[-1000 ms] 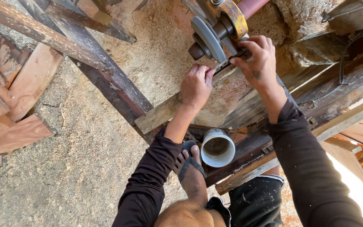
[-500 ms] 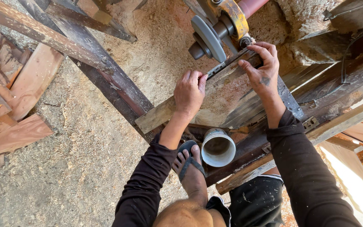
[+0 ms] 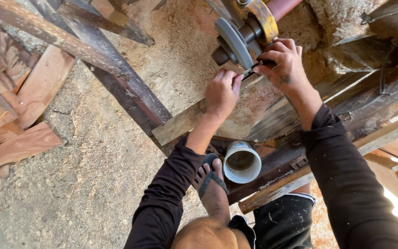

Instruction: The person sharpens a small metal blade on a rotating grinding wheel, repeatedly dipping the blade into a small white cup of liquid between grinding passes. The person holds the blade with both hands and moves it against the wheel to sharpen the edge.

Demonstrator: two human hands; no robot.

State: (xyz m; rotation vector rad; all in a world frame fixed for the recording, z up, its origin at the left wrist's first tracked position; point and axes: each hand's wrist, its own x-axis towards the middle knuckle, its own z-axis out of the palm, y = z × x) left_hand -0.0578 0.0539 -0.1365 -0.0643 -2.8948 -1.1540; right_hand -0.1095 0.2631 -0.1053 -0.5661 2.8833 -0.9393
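Note:
My left hand [image 3: 222,93] and my right hand [image 3: 284,64] together pinch a narrow flat metal strip [image 3: 250,70]. Only a short stretch of it shows between the fingers. The strip's edge lies against the lower rim of a grey grinding wheel [image 3: 233,42], which sits on a shaft with a yellow guard [image 3: 263,18]. My left hand rests over a dusty wooden plank [image 3: 180,122] just below the wheel. My right hand is right beside the wheel's hub. Both arms wear dark sleeves.
A white pipe end [image 3: 241,162] sticks out under the wooden frame, next to my sandalled foot [image 3: 212,184]. Dark beams [image 3: 130,87] cross the sawdust-covered ground. Reddish wood offcuts [image 3: 19,115] lie at the left. Rough timber and stone [image 3: 374,87] stand at the right.
Half a second ago the strip was held lower and showed at full length between my hands. Both hands have since moved up and closer together, bringing it against the wheel.

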